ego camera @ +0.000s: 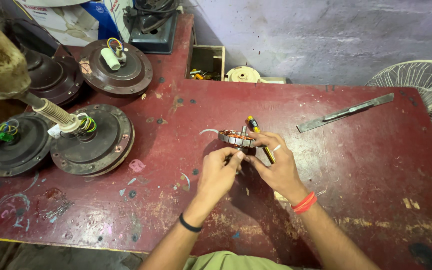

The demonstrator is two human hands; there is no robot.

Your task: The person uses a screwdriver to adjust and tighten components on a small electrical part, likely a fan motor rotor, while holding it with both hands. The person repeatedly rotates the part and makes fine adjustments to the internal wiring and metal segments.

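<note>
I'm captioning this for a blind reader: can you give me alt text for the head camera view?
Two bare hands, left hand and right hand, hold a small copper-wound stator over a worn red table, with a yellow-handled screwdriver under the right hand. Round dark fan motors sit at left; a flat metal bar lies at right.

Top left, behind the dark motor housings, a white-and-blue cardboard box (71,20) leans at the back of the surface, a pale fan pictured on its side; no screens or signs show.
</note>
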